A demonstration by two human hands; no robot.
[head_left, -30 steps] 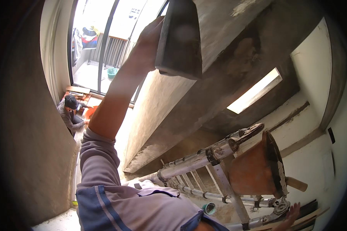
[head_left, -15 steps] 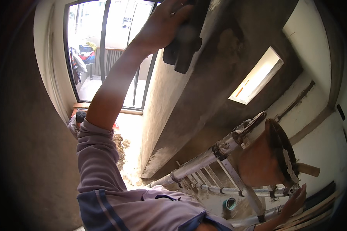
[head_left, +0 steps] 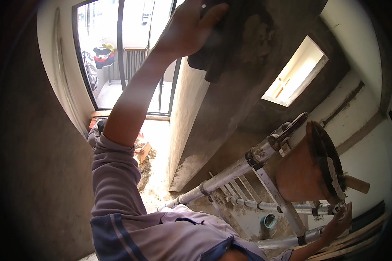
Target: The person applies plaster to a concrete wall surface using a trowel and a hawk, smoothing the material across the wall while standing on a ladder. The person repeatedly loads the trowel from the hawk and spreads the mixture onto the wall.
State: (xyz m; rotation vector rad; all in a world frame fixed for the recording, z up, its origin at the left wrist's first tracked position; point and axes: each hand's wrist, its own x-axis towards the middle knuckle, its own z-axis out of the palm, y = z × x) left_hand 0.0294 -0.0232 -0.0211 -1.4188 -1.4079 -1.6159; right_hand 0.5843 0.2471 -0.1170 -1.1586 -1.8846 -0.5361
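My left hand (head_left: 189,32) is raised at the top of the view, its fingers closed round a dark tool (head_left: 199,63). The tool looks black and blocky, lies against or just before the dark grey rendered wall (head_left: 237,82), and its exact kind is unclear. At the lower right, my right hand (head_left: 339,224) is bent up beside the rim of an orange-brown bucket (head_left: 298,169). Its fingers curl at a pale, dirty piece there that I cannot make out. A short wooden handle (head_left: 356,184) sticks out of the bucket, which sits by a metal ladder frame (head_left: 235,172).
A bright window opening (head_left: 294,71) is cut in the wall. Framed glass doors (head_left: 119,56) stand at the left. Below them another person (head_left: 95,132) is partly hidden behind my arm, near a wooden board (head_left: 143,152). A turquoise round container (head_left: 269,221) lies beyond the ladder.
My left hand and the dark tool have shifted slightly right, over the dark wall. The whole view has tilted a little. A wooden board now shows near the other person. My right hand stays by the bucket.
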